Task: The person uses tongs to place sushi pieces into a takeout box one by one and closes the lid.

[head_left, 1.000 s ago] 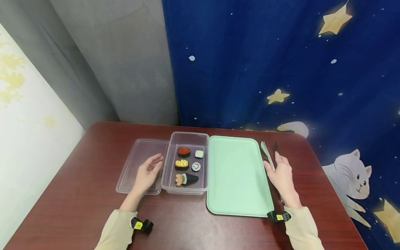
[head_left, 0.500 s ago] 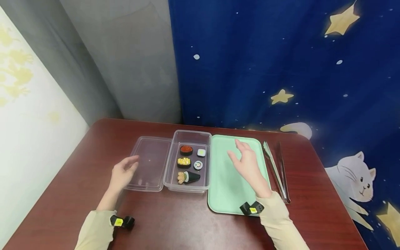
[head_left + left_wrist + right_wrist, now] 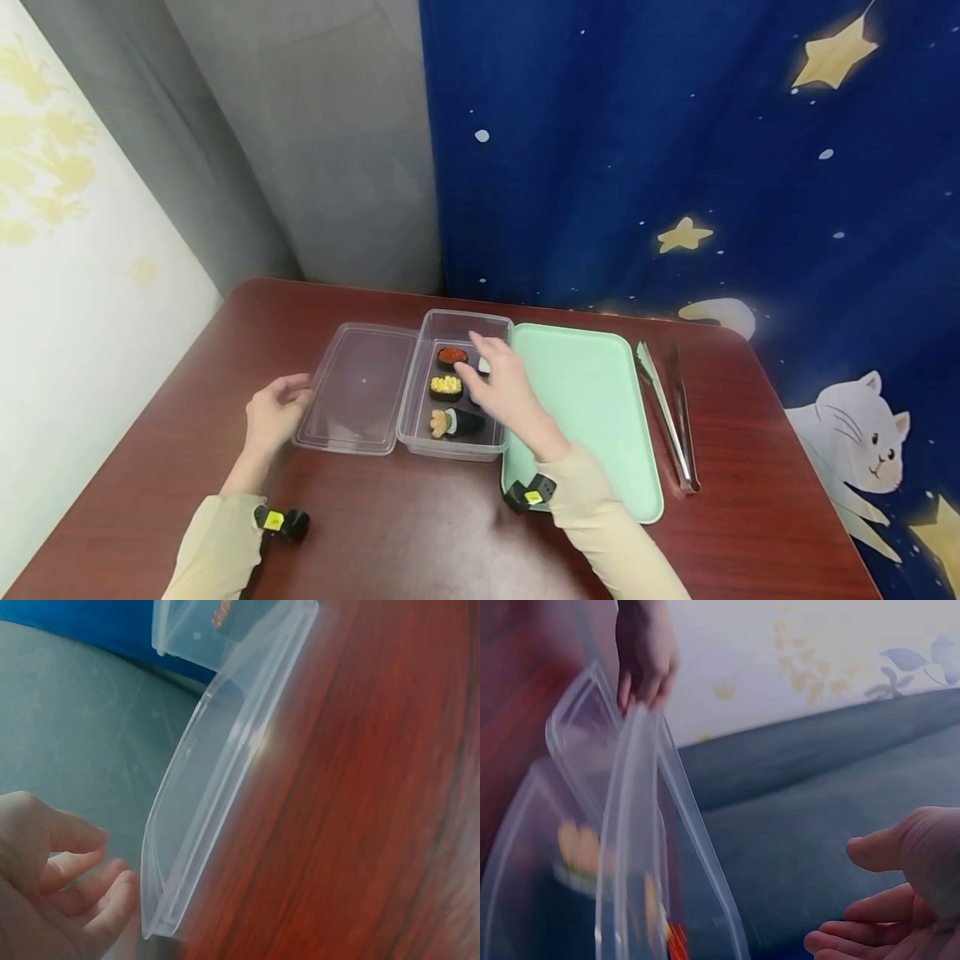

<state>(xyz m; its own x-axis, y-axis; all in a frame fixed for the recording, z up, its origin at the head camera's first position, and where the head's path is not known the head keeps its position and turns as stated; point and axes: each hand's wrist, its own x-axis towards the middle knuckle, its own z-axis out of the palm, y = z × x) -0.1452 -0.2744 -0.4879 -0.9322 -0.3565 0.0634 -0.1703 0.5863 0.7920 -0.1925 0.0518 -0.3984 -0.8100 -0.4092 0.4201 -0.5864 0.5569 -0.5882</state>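
My right hand (image 3: 504, 390) hovers over the right part of a clear plastic container (image 3: 453, 451), fingers spread and holding nothing. Inside it lie toy-like sushi pieces: a red roe one (image 3: 452, 356), a yellow-topped one (image 3: 446, 385) and a dark cone-shaped hand roll (image 3: 468, 422). A small white roll (image 3: 483, 367) is partly covered by the hand, and another beside it is mostly hidden. My left hand (image 3: 276, 414) is at the left edge of a clear lid (image 3: 367, 387), fingers loosely bent with nothing in them. In the left wrist view, its fingertips (image 3: 124, 889) are close to the lid's rim.
A mint green tray (image 3: 585, 400) sits right of the container. Metal tongs (image 3: 666, 417) lie farther right, beyond the tray. The brown table (image 3: 390, 517) backs onto a grey and blue curtain (image 3: 547, 167), with a pale wall on the left.
My right hand has left the tongs and crossed the tray leftward to the container. My left hand has drawn left, from over the lid to its left edge.
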